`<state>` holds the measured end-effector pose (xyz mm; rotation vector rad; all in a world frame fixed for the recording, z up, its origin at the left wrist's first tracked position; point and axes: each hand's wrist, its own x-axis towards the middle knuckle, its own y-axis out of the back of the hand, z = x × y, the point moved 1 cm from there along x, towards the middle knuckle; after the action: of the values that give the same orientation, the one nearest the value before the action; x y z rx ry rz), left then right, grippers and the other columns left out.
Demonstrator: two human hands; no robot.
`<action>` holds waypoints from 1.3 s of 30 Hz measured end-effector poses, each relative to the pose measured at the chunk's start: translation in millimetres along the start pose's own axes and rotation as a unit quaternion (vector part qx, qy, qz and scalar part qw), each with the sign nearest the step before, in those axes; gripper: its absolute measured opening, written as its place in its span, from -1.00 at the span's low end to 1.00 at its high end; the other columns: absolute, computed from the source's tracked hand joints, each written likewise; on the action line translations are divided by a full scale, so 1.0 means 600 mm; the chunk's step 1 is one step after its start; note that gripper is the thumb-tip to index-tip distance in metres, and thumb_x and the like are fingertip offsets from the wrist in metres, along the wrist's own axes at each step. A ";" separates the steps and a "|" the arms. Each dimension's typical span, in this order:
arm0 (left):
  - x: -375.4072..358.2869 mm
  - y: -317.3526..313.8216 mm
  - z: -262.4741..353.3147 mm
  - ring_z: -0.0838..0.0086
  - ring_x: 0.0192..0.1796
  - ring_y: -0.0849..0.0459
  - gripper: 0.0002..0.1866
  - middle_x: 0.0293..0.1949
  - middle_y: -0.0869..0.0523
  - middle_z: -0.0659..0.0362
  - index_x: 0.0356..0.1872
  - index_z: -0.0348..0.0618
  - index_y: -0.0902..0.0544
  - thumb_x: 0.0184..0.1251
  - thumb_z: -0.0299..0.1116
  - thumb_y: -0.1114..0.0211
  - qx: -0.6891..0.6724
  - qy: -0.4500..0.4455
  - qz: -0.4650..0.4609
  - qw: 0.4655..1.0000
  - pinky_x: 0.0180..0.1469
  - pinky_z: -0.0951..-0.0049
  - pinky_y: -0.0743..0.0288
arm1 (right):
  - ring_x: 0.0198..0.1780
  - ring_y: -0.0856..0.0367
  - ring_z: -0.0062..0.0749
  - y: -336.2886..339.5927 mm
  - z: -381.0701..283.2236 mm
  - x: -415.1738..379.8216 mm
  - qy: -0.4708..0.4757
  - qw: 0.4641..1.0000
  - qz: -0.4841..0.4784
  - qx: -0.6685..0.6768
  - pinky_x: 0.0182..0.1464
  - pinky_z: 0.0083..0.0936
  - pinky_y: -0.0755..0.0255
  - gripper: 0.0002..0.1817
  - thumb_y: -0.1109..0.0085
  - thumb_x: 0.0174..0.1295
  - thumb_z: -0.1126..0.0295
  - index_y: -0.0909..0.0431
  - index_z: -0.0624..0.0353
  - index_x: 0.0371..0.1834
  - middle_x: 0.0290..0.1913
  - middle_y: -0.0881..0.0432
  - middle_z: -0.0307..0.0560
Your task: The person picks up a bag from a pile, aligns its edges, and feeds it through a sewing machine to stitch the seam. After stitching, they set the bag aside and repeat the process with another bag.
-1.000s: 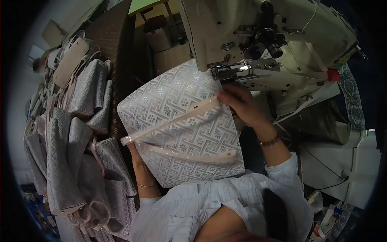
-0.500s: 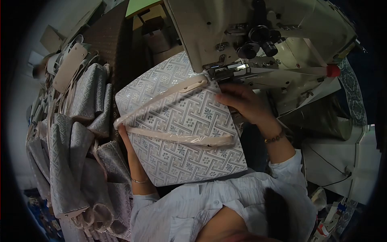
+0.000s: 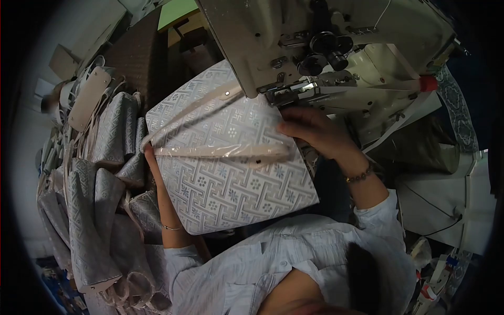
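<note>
A patterned white-and-grey bag panel (image 3: 226, 184) lies tilted under the head of a sewing machine (image 3: 283, 95), its upper edge at the machine's foot. A pale strap (image 3: 220, 151), partly in clear plastic, loops across the panel. At the panel's left edge my left hand (image 3: 149, 157) is closed on the bend of the strap; most of its fingers are hidden. My right hand (image 3: 310, 130) grips the panel's right edge, close beside the machine's foot, with thumb and fingers pressed together.
Several patterned bags with pale straps (image 3: 97, 226) are heaped at the left. The machine's body (image 3: 252, 37) fills the upper middle, with a red part (image 3: 428, 83) at its right. A white cabinet (image 3: 430, 205) stands at the right.
The panel has turned and shifted upward and left past the machine's foot. My left hand has moved slightly up and left with the strap; my right hand stays near the foot.
</note>
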<state>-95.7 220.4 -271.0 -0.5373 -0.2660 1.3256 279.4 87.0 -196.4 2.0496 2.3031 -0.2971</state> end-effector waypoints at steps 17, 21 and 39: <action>0.047 -0.078 0.049 0.09 0.21 -0.52 -0.16 0.26 -0.38 -0.15 0.40 -0.15 -0.19 0.30 0.30 0.05 -0.018 0.059 -0.118 0.991 0.08 0.07 -0.59 | -0.24 -0.52 -0.72 -0.004 -0.012 -0.003 0.004 1.000 -0.014 0.020 -0.22 -0.71 -0.42 -0.56 -0.30 0.22 0.21 -0.55 0.22 0.08 -0.21 -0.63 -0.30; 0.017 -0.116 0.045 0.09 0.28 -0.45 -0.14 0.30 -0.37 -0.09 0.41 -0.15 -0.21 0.28 0.31 -0.01 -0.085 0.108 -0.112 0.984 0.20 0.05 -0.49 | -0.15 -0.55 -0.65 -0.004 -0.011 -0.004 -0.001 0.999 -0.019 0.027 -0.12 -0.65 -0.45 -0.51 -0.32 0.21 0.25 -0.51 0.26 0.14 -0.12 -0.64 -0.23; -0.041 -0.102 0.028 0.14 0.37 -0.33 0.01 0.41 -0.24 -0.07 0.45 -0.19 -0.15 0.23 0.48 0.10 -0.090 -0.027 -0.023 0.995 0.41 0.11 -0.18 | -0.40 -0.41 -0.55 -0.036 0.073 -0.004 0.205 0.952 0.028 -0.225 -0.17 -0.44 -0.34 -0.57 -0.03 0.42 0.15 -0.58 0.28 -0.48 -0.58 -0.45 -0.24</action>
<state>-57.8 191.3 -222.2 -0.6431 -0.4427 1.2800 254.2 74.9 -236.3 2.0648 2.2186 0.6568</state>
